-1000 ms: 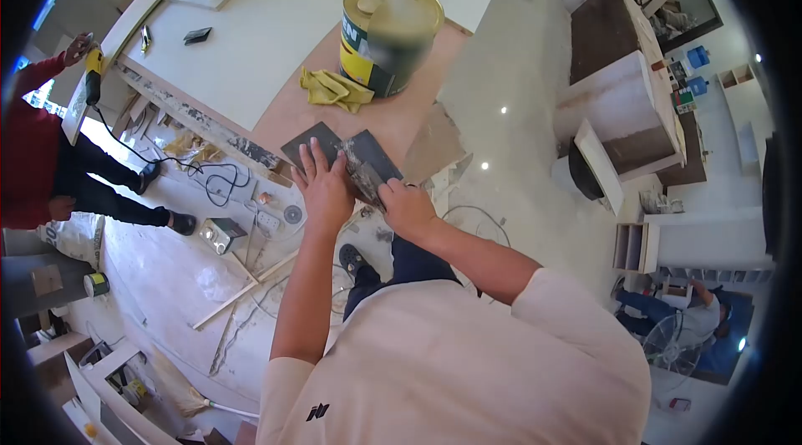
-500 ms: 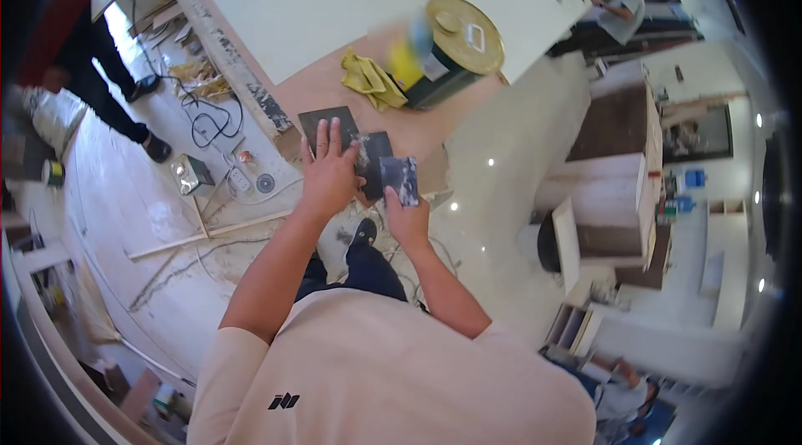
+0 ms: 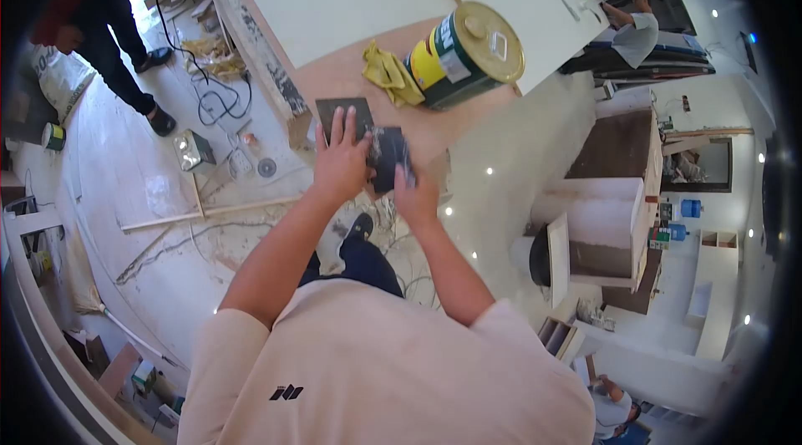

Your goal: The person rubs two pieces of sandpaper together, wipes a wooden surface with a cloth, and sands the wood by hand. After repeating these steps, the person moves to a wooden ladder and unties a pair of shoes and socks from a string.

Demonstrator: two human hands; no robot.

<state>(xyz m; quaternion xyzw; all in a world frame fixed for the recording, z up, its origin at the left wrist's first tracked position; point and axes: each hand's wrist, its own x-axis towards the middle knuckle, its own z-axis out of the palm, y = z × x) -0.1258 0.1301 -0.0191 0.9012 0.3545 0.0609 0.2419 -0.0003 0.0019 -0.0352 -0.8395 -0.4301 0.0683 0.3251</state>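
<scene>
My left hand (image 3: 341, 165) lies with its fingers spread over a dark grey flat panel (image 3: 357, 106) at the near corner of the worktable. Beside it, overlapping its edge, is a second dark panel (image 3: 386, 152) with whitish smears, and my left thumb rests at its side. My right hand (image 3: 418, 198) is closed on a small dark rectangular piece (image 3: 408, 167) marked with white residue. That piece is blurred and overlaps the right edge of the second panel; I cannot tell its exact kind.
Behind the panels, a yellow cloth (image 3: 389, 77) and a large green-and-yellow can (image 3: 455, 61) stand on the table, with a white board (image 3: 351, 2) beyond. One person (image 3: 100, 27) stands at left, another (image 3: 631, 35) at back right. Cables (image 3: 221, 102) and a wooden strip (image 3: 209, 213) lie on the floor.
The small piece in my right hand has moved up against the second panel and turned edge-on. My left hand stays on the panels. The camera view has shifted slightly.
</scene>
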